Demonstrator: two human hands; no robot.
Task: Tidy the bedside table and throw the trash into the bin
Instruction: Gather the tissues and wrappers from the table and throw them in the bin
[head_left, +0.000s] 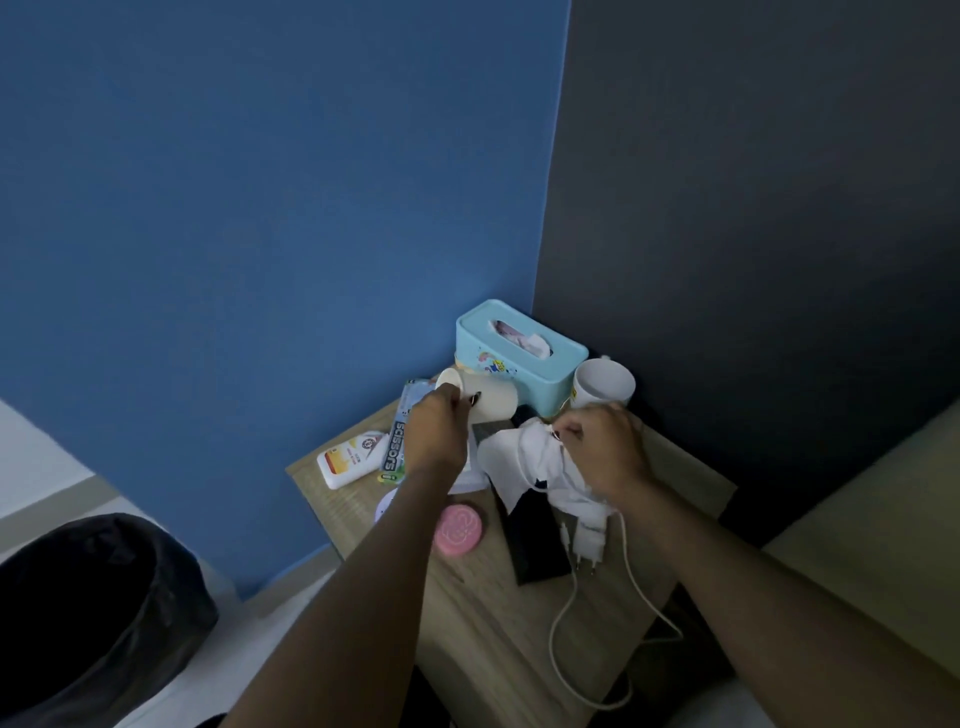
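Observation:
A wooden bedside table (488, 613) stands in the corner. My left hand (435, 434) holds a white paper cup (485, 397) tipped on its side above the table's back part. My right hand (602, 447) pinches a crumpled white tissue (519, 457) lying over a black phone (532, 538). A bin lined with a black bag (88, 613) stands on the floor at the lower left.
At the back stand a light-blue tissue box (519, 364) and a white mug (602, 387). A scissors pack (395, 452), a white bottle (350, 460), a pink round case (460, 527) and a white charger (589, 540) with its cable also lie on the table. A bed edge is at right.

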